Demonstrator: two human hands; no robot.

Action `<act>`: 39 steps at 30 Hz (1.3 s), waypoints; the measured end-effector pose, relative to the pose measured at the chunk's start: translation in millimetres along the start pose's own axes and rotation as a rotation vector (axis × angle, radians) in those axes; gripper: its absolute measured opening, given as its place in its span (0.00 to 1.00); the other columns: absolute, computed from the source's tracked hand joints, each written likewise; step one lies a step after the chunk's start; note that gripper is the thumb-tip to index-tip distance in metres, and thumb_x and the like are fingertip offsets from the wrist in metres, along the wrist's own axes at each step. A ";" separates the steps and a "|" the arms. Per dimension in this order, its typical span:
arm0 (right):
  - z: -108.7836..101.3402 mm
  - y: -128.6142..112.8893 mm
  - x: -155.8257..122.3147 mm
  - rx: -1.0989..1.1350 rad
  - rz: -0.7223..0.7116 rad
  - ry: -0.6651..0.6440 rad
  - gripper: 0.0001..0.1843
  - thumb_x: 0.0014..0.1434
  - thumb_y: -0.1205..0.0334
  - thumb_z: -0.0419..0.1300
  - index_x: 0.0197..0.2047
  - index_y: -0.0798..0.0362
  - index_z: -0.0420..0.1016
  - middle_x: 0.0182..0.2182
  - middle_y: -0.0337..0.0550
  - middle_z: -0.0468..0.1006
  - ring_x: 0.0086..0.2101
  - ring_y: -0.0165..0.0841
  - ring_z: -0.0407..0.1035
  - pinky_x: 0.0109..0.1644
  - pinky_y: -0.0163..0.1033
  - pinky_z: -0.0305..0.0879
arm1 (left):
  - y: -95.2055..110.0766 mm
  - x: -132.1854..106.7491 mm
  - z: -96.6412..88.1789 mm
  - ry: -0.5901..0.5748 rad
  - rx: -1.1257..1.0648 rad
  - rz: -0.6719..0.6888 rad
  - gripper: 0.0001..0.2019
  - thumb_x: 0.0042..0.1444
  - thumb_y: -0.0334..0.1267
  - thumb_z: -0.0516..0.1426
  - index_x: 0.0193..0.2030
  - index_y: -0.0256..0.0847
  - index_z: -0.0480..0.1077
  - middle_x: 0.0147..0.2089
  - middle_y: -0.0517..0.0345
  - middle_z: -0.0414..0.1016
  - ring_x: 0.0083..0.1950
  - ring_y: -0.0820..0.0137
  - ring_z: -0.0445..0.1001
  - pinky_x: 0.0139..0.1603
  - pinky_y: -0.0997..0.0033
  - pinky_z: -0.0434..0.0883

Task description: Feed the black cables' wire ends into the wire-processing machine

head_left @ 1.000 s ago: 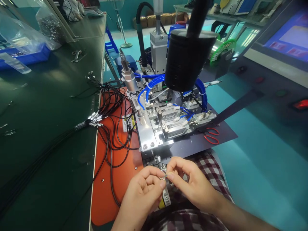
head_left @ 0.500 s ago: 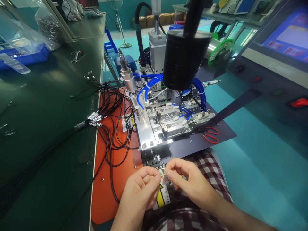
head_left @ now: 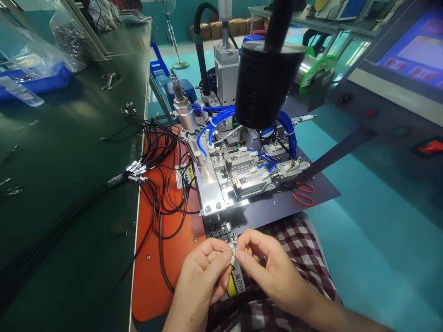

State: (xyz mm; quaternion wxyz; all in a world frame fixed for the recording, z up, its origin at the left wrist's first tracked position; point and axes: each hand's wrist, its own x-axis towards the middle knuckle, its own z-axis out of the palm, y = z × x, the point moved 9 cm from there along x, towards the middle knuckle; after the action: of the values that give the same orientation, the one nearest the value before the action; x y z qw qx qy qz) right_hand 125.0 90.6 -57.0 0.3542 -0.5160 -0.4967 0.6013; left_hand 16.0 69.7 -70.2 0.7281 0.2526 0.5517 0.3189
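Note:
My left hand (head_left: 204, 274) and my right hand (head_left: 266, 267) meet at the bottom centre, over my checked lap. Both pinch the thin wire ends of a small cable tip (head_left: 232, 249) between thumb and forefinger. The tip is tiny and partly hidden by my fingers. Just beyond the fingertips stands the metal fixture machine (head_left: 235, 175) with blue air hoses. Left of it, a bundle of black cables (head_left: 162, 180) with silver connectors lies on an orange mat (head_left: 173, 240).
A black cylinder (head_left: 266, 83) hangs over the machine. Red scissors (head_left: 303, 192) lie on the dark plate to the right. A green bench (head_left: 69, 161) at left carries a blue tray (head_left: 38, 83) and plastic bags. A screen (head_left: 415, 50) and red button (head_left: 431, 147) are at right.
My right hand's fingertips have shifted slightly left and closer to the left hand's, working the wire ends. The view has barely moved.

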 end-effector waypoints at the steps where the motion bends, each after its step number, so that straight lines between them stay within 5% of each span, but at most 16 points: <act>1: -0.9 0.3 -0.1 0.003 -0.004 0.005 0.07 0.58 0.63 0.56 0.29 0.54 0.67 0.22 0.34 0.64 0.24 0.27 0.58 0.27 0.33 0.56 | 0.0 0.0 -0.2 0.001 -0.003 -0.001 0.11 0.53 0.43 0.59 0.30 0.38 0.65 0.15 0.70 0.58 0.16 0.84 0.45 0.16 0.82 0.42; 6: 0.9 2.1 3.7 0.063 0.080 -0.080 0.08 0.58 0.60 0.57 0.30 0.55 0.68 0.20 0.33 0.65 0.22 0.27 0.60 0.27 0.33 0.56 | 0.8 -0.7 -2.7 0.034 0.016 -0.001 0.12 0.53 0.45 0.60 0.30 0.38 0.65 0.15 0.69 0.60 0.16 0.84 0.46 0.16 0.82 0.42; 13: -0.3 -0.6 4.0 0.001 0.071 -0.024 0.08 0.56 0.60 0.59 0.30 0.56 0.71 0.20 0.34 0.65 0.22 0.27 0.59 0.26 0.33 0.55 | -2.7 0.4 -4.8 0.054 0.059 -0.005 0.12 0.52 0.44 0.60 0.31 0.38 0.65 0.15 0.69 0.60 0.16 0.83 0.47 0.17 0.84 0.44; 20: -5.8 -28.0 -6.5 -0.215 -0.278 0.045 0.07 0.59 0.66 0.55 0.29 0.53 0.69 0.26 0.39 0.69 0.28 0.31 0.62 0.33 0.37 0.59 | 8.6 -4.8 -0.3 0.043 0.128 0.070 0.13 0.51 0.45 0.61 0.28 0.37 0.66 0.17 0.68 0.60 0.18 0.82 0.51 0.18 0.82 0.48; 26: 9.3 5.4 1.6 0.268 0.112 -0.176 0.12 0.56 0.56 0.59 0.25 0.53 0.66 0.16 0.31 0.62 0.19 0.26 0.55 0.24 0.33 0.53 | 6.5 -4.1 3.2 -0.052 0.166 0.053 0.15 0.49 0.47 0.63 0.27 0.37 0.66 0.16 0.70 0.56 0.17 0.83 0.47 0.18 0.81 0.46; 31: 13.4 13.2 3.7 0.432 0.190 -0.216 0.13 0.52 0.56 0.62 0.25 0.55 0.66 0.15 0.29 0.61 0.18 0.23 0.52 0.24 0.32 0.49 | 1.3 -0.3 8.9 -0.166 0.069 -0.080 0.13 0.49 0.44 0.62 0.28 0.37 0.65 0.15 0.69 0.59 0.15 0.84 0.44 0.16 0.81 0.42; 35: 5.6 9.4 5.9 0.369 0.173 -0.186 0.13 0.53 0.56 0.62 0.26 0.55 0.66 0.15 0.29 0.62 0.18 0.24 0.53 0.24 0.32 0.47 | 13.6 -0.5 3.0 -0.105 0.182 -0.001 0.11 0.49 0.41 0.63 0.36 0.38 0.68 0.20 0.67 0.64 0.16 0.83 0.50 0.16 0.82 0.48; 39: -3.8 7.4 9.1 0.298 0.173 -0.134 0.12 0.54 0.56 0.61 0.26 0.54 0.66 0.14 0.29 0.62 0.18 0.24 0.52 0.24 0.32 0.46 | 35.3 -8.3 -8.9 0.070 0.446 0.241 0.05 0.50 0.36 0.61 0.33 0.41 0.69 0.25 0.64 0.66 0.23 0.77 0.62 0.23 0.79 0.60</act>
State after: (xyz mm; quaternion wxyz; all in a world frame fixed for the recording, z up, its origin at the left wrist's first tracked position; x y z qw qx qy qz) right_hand 127.3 98.1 -66.5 0.3397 -0.4576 -0.3784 0.7294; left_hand -0.7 87.3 -41.8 0.5917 0.4595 0.5992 0.2824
